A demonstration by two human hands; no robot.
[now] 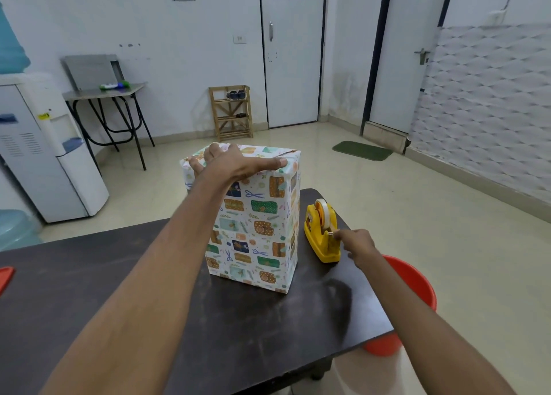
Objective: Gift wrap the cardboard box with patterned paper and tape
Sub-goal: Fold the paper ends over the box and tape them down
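Forearms reach over the dark counter (125, 290) — my left hand (235, 163) presses flat atop the upright wrapped box (256, 224), light, stiff, slick-papered; my right hand (357, 245) pinches tape at the yellow dispenser (322, 233) beside it.

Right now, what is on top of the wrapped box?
The left hand lies flat on the wrapped box, pressing its folded paper. Whether tape is under the palm cannot be seen.
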